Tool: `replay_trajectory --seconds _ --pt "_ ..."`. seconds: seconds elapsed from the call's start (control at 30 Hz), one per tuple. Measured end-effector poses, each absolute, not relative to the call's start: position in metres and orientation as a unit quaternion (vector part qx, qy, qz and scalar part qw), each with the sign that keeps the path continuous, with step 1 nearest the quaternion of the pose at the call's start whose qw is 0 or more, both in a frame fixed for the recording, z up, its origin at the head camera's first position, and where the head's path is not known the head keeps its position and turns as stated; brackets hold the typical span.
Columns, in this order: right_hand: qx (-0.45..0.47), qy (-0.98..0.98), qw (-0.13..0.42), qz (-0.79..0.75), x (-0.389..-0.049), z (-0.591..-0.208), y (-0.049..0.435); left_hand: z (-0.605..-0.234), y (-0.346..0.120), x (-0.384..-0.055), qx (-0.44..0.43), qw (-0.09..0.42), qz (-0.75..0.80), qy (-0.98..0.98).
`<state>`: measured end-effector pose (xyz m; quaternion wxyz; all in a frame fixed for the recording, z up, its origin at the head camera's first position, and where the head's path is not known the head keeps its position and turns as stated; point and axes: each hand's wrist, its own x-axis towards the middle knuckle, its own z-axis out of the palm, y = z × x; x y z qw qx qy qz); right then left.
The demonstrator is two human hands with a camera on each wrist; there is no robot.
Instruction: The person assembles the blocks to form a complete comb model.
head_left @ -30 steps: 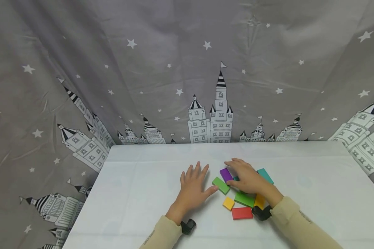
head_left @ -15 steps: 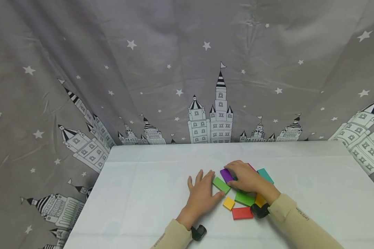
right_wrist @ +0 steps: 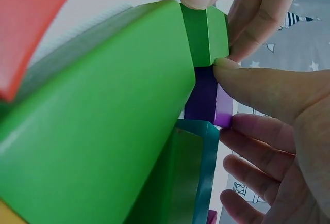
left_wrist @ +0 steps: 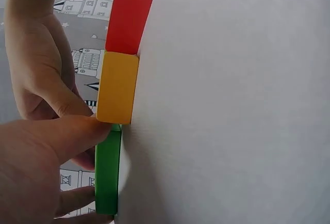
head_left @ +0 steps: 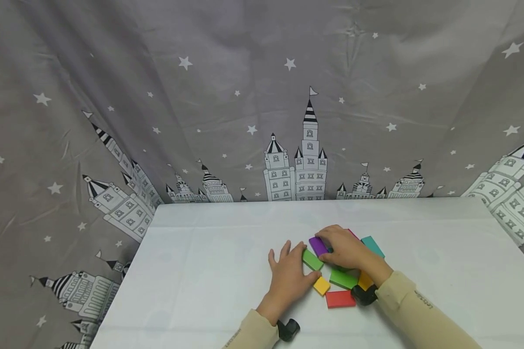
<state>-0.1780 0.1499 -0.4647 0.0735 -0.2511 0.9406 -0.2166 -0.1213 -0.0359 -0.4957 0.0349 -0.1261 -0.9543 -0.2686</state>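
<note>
In the head view, my left hand (head_left: 288, 277) straddles a light green block (head_left: 312, 260), with fingers at its far end and thumb at its near end. That thumb also lies right at the corner of a small yellow block (left_wrist: 118, 87) in the left wrist view. My right hand (head_left: 345, 248) pinches a purple block (right_wrist: 202, 97) between thumb and index finger, its other fingers loosely bent. The purple block lies end to end with the light green one in the right wrist view. A teal block (right_wrist: 209, 167) stands close beside the purple one, mostly hidden under the hand from above.
Near the right wrist lie a red block (head_left: 340, 299), a larger green block (head_left: 343, 279) and an orange block (head_left: 365, 280). Beyond the right hand are a turquoise block (head_left: 373, 246) and a magenta block (head_left: 353, 233). A grey castle-print curtain (head_left: 227, 97) hangs behind the white table (head_left: 209, 261).
My left hand has moved right and closed about the light green block, which has shifted slightly right. My right fingers have drawn in onto the purple block, uncovering the magenta one.
</note>
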Motion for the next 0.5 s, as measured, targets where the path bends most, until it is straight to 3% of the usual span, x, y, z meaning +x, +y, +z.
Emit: replay_trajectory --seconds 0.2,0.5 --pt "-0.254 0.94 0.071 -0.217 -0.1783 -0.464 0.1511 -0.4948 -0.0348 -0.1215 -0.135 0.063 -0.256 -0.955" --pt "-0.247 0.94 0.078 -0.22 -0.1786 -0.4651 0.1503 -0.4931 -0.0405 -0.1254 -0.127 0.064 -0.284 -0.948"
